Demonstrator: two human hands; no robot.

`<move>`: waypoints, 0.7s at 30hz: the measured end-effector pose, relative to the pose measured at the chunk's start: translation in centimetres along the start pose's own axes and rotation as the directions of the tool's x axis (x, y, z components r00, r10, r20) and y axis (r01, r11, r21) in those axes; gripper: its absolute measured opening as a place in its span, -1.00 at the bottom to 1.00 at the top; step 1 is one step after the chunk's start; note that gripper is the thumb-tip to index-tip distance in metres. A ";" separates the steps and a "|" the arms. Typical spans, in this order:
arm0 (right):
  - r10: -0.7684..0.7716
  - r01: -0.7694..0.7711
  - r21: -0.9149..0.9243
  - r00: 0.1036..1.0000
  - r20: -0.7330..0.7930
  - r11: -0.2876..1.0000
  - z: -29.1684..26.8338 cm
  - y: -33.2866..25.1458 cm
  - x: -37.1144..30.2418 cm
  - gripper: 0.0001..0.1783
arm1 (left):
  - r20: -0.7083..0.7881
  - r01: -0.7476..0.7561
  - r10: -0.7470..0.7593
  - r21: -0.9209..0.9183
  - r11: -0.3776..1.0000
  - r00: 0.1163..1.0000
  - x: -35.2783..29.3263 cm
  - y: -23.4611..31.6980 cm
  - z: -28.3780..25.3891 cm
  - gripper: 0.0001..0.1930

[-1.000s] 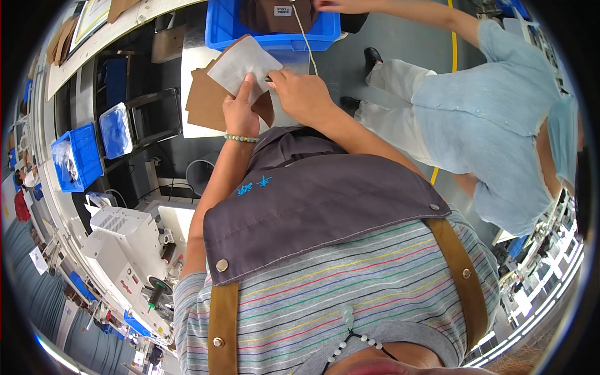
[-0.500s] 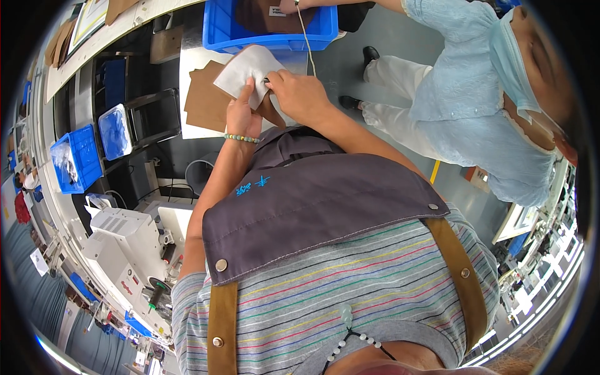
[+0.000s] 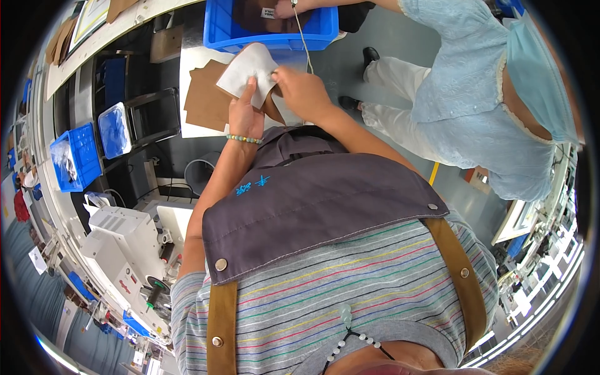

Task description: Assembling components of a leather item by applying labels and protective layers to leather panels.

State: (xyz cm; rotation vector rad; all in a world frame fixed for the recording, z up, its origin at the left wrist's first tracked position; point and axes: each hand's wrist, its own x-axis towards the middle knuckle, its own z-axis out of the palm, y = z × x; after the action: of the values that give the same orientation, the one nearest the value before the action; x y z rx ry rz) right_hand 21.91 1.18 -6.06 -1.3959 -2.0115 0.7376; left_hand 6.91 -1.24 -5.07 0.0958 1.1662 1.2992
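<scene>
Head view: left hand [image 3: 245,117] (thumb [image 3: 250,90] uppermost) clamps a white piece [image 3: 245,65], right hand [image 3: 304,94] curled at its edge, grip unclear.

steep downward fisheye view from head height

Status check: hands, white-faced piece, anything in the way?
Left hand holding white-faced piece, thumb on its white side. Right hand at its right edge, grip unclear. Nothing seen blocking; blue bin beyond, co-worker's hand over it.
</scene>
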 end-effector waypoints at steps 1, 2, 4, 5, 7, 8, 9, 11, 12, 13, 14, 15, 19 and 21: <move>-0.005 0.005 0.002 1.000 0.003 1.000 -0.4 0.3 0.3 -0.72 | -0.003 -0.004 0.004 -0.003 1.000 1.000 0.0 0.0 -0.3 -0.68; 0.082 -0.079 0.126 0.997 -0.014 0.989 -1.0 0.9 0.7 -0.69 | 0.037 -0.112 0.107 0.145 0.983 0.994 0.1 0.1 -0.8 -0.70; 0.093 -0.063 0.206 0.986 -0.142 0.977 -2.1 2.1 1.8 -0.63 | 0.177 -0.319 0.271 0.357 0.878 0.946 0.5 0.4 -1.8 -0.75; 0.091 -0.061 0.206 0.986 -0.141 0.977 -2.4 2.7 2.1 -0.63 | 0.177 -0.320 0.273 0.356 0.878 0.946 0.5 0.8 -2.4 -0.75; 0.094 -0.048 0.339 0.988 -0.122 0.939 -4.0 2.0 3.6 -0.70 | 0.444 -0.505 0.259 0.630 0.590 0.858 0.0 1.9 -3.8 -0.83; 0.059 -0.026 0.393 0.996 -0.070 0.919 -4.4 1.9 4.2 -0.72 | 0.492 -0.558 0.264 0.742 0.371 0.830 -0.1 2.5 -4.4 -0.85; 0.064 -0.030 0.392 0.995 -0.074 0.920 -4.9 1.6 4.7 -0.72 | 0.496 -0.559 0.258 0.741 0.371 0.829 -0.1 3.3 -4.2 -0.85; -0.040 -0.066 0.515 0.980 0.192 0.855 -4.8 1.1 5.6 -0.72 | 0.872 -0.873 0.205 0.473 -0.123 0.444 -0.4 5.0 -3.6 -0.75; -0.132 -0.043 0.579 0.958 0.256 0.814 -3.9 0.5 6.4 -0.67 | 0.854 -0.862 0.233 0.497 -0.102 0.465 -0.8 5.4 -3.2 -0.73; -0.136 -0.040 0.579 0.957 0.256 0.814 -3.9 0.4 6.2 -0.67 | 0.854 -0.861 0.236 0.497 -0.105 0.464 -0.7 5.4 -3.1 -0.73; -0.145 -0.113 0.503 0.884 0.445 0.857 -4.1 0.3 5.6 -0.61 | 0.835 -0.868 0.304 0.495 -0.047 0.459 -0.6 5.4 -3.0 -0.76; -0.139 -0.170 0.413 0.773 0.619 0.895 -4.5 -0.9 5.1 -0.55 | 0.807 -0.871 0.371 0.491 0.010 0.459 -0.6 5.5 -3.2 -0.79; -0.176 0.005 0.333 0.856 0.487 0.943 -1.3 -1.0 3.1 -0.36 | 0.694 -0.845 0.483 0.448 0.291 0.534 0.3 4.4 -4.8 -0.87; -0.244 0.109 0.352 0.898 0.366 0.930 0.3 -0.7 2.5 -0.50 | 0.529 -0.667 0.436 0.399 0.629 0.728 0.7 4.0 -5.8 -0.90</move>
State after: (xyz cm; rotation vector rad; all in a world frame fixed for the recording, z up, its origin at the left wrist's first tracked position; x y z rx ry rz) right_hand 20.55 3.33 -5.41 -0.9036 -2.1586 1.2913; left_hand -0.08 -2.35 -5.66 1.2192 1.1765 1.3293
